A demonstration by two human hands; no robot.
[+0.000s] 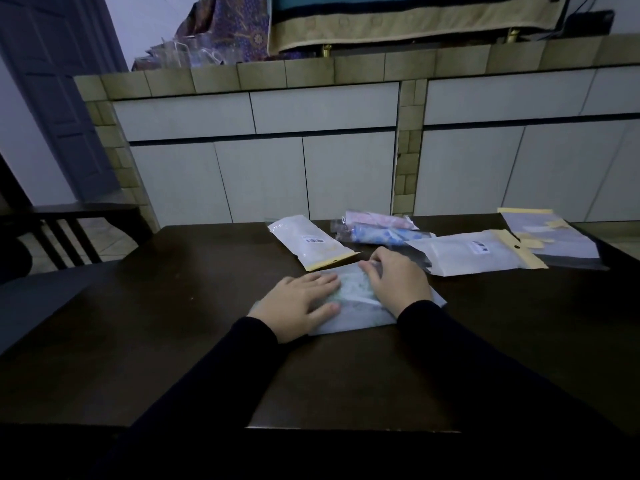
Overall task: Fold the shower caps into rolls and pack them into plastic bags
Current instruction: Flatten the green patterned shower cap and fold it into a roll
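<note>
A pale shower cap (353, 308) with a faint green print lies flattened on the dark table (173, 306), near the middle. My left hand (299, 303) presses flat on its left part, fingers spread. My right hand (398, 277) rests on its right part with the fingertips curled onto the far edge of the material. Beyond them lie two packed white plastic bags with yellow strips, one at the left (310, 242) and one at the right (474, 252). Between these sit a pink roll (377, 218) and a blue patterned roll (384, 235).
A stack of flat plastic bags (550, 237) with yellow strips lies at the table's far right corner. A dark chair (69, 233) stands at the left. White cabinets (311, 161) under a tiled counter run behind the table.
</note>
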